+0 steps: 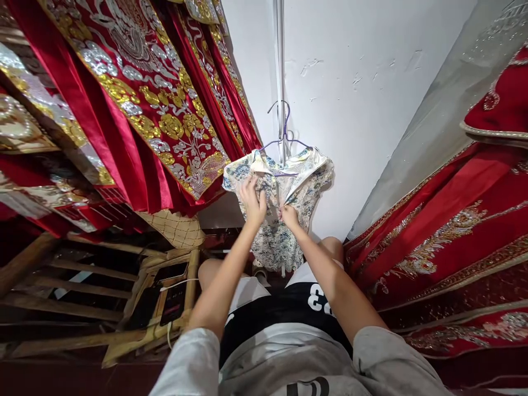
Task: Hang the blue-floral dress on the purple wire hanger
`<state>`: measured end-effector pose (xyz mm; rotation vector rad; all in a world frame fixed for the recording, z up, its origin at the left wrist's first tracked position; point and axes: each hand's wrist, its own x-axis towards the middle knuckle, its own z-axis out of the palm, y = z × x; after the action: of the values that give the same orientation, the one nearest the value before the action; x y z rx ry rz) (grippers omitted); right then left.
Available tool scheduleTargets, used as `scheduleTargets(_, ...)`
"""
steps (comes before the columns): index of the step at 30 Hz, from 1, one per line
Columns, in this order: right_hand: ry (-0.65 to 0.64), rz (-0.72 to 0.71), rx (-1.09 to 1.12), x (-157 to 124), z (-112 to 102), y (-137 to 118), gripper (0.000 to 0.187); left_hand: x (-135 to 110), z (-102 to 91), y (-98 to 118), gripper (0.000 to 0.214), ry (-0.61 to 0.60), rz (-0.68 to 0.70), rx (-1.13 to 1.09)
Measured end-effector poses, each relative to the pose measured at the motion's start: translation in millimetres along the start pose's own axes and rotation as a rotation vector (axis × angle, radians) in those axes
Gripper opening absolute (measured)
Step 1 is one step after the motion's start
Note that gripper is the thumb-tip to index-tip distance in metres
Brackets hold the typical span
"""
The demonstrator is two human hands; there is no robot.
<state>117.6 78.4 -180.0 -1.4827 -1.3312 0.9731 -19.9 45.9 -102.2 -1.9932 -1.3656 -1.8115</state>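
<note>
A small cream dress with a blue floral print [277, 242] hangs on a purple wire hanger [284, 137] hooked over a thin metal pole [280, 66] against a white wall. My left hand [252, 199] grips the dress front just below the collar, fingers curled into the cloth. My right hand [289, 214] pinches the front opening of the dress right beside it. Both arms reach forward from my grey sleeves over my knees.
Red garments with gold and silver embroidery [157, 104] hang at the left, and more red embroidered cloth [445, 242] fills the right. A wooden chair frame [124, 297] with a phone on a cable [175, 302] stands at the lower left.
</note>
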Motion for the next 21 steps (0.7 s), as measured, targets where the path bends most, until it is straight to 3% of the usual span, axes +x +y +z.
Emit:
scheduleTargets(4, 0.062, 0.051, 0.104, -3.5, 11.7, 8.6, 0.023, -86.5, 34.5, -3.3, 0.041, 0.022, -0.319, -0.133)
scheduleTargets(8, 0.085, 0.041, 0.122, -0.6, 13.4, 11.4, 0.021, -136.4, 56.1, -4.5, 0.039, 0.013, -0.582, -0.216)
scheduleTargets(14, 0.117, -0.005, -0.015, 4.6, 5.8, 11.9, 0.035, -168.2, 54.4, -6.2, 0.033, -0.006, -0.784, -0.305)
scheduleTargets(21, 0.158, -0.034, -0.156, -17.3, 4.3, 20.5, 0.023, -174.4, 44.3, -13.0, 0.034, -0.047, -0.800, -0.320)
